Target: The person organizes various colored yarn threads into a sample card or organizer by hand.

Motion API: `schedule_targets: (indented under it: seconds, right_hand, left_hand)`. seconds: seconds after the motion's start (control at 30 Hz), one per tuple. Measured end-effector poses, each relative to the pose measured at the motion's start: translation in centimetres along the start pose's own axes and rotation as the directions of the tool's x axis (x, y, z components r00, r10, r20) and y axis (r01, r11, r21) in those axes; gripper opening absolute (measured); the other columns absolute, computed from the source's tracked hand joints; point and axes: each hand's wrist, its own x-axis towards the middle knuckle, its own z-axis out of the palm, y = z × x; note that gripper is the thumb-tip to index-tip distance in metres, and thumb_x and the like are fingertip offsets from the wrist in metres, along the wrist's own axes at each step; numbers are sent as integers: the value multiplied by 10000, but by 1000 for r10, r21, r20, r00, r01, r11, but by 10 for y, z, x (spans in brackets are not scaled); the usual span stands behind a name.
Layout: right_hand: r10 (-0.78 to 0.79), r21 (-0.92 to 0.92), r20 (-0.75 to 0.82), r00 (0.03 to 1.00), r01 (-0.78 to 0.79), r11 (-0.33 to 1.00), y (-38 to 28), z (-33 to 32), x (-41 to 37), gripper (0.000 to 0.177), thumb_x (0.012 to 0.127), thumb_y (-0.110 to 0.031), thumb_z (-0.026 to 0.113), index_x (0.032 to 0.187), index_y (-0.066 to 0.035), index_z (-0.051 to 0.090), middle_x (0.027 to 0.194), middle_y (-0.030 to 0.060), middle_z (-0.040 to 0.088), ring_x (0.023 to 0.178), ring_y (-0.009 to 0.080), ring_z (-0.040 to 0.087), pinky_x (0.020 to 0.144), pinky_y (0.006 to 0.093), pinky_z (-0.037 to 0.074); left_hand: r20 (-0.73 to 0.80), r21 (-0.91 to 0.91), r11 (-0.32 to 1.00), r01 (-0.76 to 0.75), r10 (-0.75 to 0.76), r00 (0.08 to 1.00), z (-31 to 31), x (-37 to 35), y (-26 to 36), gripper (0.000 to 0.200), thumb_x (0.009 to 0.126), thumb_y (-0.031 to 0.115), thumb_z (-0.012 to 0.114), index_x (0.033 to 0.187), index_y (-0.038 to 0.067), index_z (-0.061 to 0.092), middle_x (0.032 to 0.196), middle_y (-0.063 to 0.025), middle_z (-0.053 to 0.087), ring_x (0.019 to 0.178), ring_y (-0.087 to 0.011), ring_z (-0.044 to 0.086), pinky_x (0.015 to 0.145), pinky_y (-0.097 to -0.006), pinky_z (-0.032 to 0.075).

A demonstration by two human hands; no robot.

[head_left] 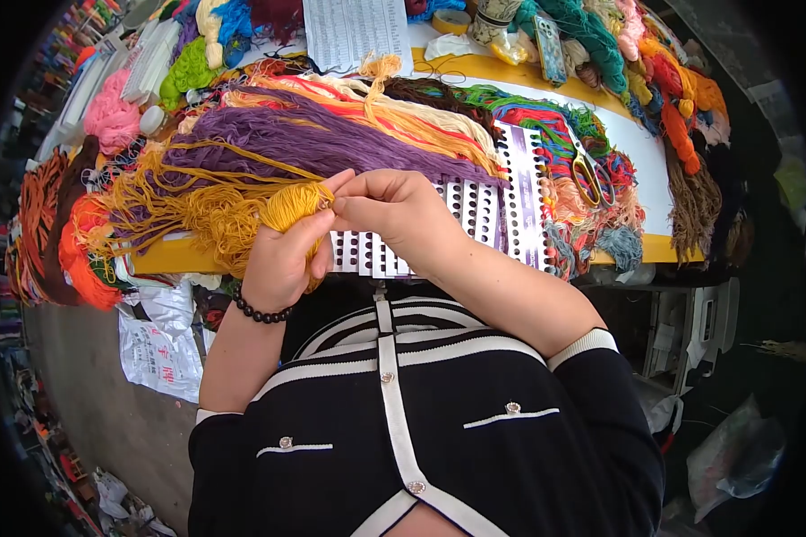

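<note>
My left hand (282,255), with a black bead bracelet at the wrist, is wrapped round a skein of mustard-yellow thread (288,206). Loose strands of the skein trail off to the left over the bundles. At the skein's right end my right hand (394,208) is closed, thumb and fingertips pinching the thread there; the exact strand between them is too small to make out. Just behind both hands lies a thick bundle of purple thread (304,139). White cards with punched holes (470,210) lie under and beside my right hand.
Scissors (585,174) rest on multicoloured threads at the right. A printed sheet (356,36), a phone (549,49) and a roll of tape (451,21) are at the back. Pink yarn (112,112) and orange yarn (90,251) sit at the left. The yellow table edge (179,257) faces me.
</note>
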Motion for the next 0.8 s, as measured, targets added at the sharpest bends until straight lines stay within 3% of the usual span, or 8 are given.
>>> schedule_targets:
  seconds: [0.4,0.47,0.57,0.6,0.63,0.73,0.77,0.8]
  right_hand:
    - [-37,16,-31,999,38,999,-1,-10,-3,112,845,-95,584,886,4,617,932,91,641,832,130,607,806,289,459]
    - [-115,486,19,993,91,869,-18,-23,-3,162,862,-157,538,896,-10,597,977,111,633,877,149,606,851,315,436]
    - [-248,608,157,956,105,787,-81,-68,-37,182,849,-184,496,919,-28,558,793,42,557,707,121,514,724,296,396]
    - [-334,668,190,923,127,733,-97,-94,-50,174,842,-177,493,921,-32,547,715,11,505,633,109,459,660,283,374]
    - [-317,581,37,948,238,778,-115,-120,-67,132,827,-149,499,890,-37,528,634,-20,376,562,93,343,587,271,323]
    - [-379,-107,-446,811,372,922,-159,-213,-109,110,834,-129,526,870,-24,531,660,-17,437,559,69,391,530,231,346]
    - [-436,-380,-676,594,225,897,-174,-257,-125,151,835,-141,548,898,-10,588,710,-1,528,622,53,472,553,207,384]
    - [-686,-704,-660,308,65,707,-176,-274,-136,193,844,-155,546,926,-5,634,750,11,591,645,56,519,566,209,409]
  left_hand:
    - [-246,-245,952,-183,122,961,9,4,-9,283,832,41,421,1073,-7,562,1100,-135,589,920,-213,610,695,-318,524]
    - [-80,-511,834,-208,195,977,-13,3,-11,267,840,59,419,1062,16,562,1100,-158,588,934,-260,608,806,-406,505]
    - [-206,-761,568,-313,245,947,-70,-10,4,441,801,52,462,1239,93,493,1065,-34,628,823,-180,608,781,-363,485]
    - [-469,-640,621,-453,151,870,-90,-15,19,519,790,2,465,1299,98,441,1090,-20,623,716,-109,568,686,-275,482]
    - [-545,-538,683,-493,164,822,-117,-21,24,543,772,-41,467,1303,68,429,1093,-26,627,628,-73,506,619,-206,453]
    - [-519,-664,516,-541,203,830,-255,-55,15,302,932,71,378,1190,18,526,902,-93,648,459,-40,369,421,-171,324]
    - [-601,-656,470,-591,149,785,-281,-70,21,298,934,66,373,1187,-18,507,796,-54,605,462,-58,336,413,-188,286]
    - [-594,-660,469,-586,152,790,-293,-83,26,298,934,66,373,1187,-18,507,796,-54,605,462,-58,336,413,-188,286]
